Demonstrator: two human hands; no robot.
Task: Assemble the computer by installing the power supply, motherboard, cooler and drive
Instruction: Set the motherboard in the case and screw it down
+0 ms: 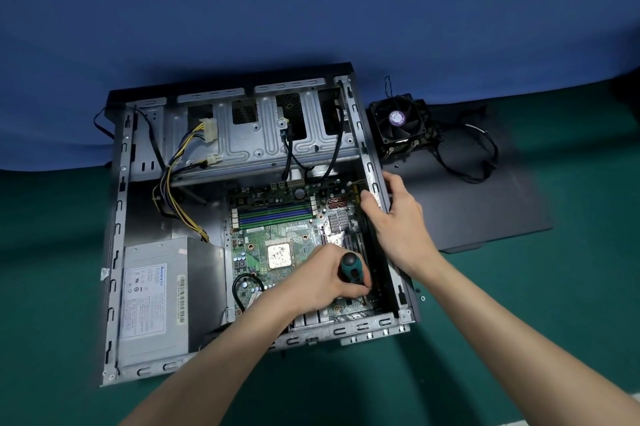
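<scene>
Motherboard (263, 235) lies flat on the floor of the open case (119, 217), to the right of the power supply (154, 304), which occupies the near left corner. My left hand (322, 278) has its fingers curled tight round the screwdriver (351, 268), which points down at the board's near right corner; the tip is hidden. My right hand (394, 214) grips the right wall of the case, fingers wrapped over its rim.

I judge the board to be thin, stiff and fragile. Handle it by its bare edges only, never by the processor (278, 255) or the finned heatsink. Excess screw torque could crack it.

The cooler (398, 122) stands on the dark panel (485, 204) on the worktop (519, 304), just outside the case at the far right, not yet fitted.
</scene>
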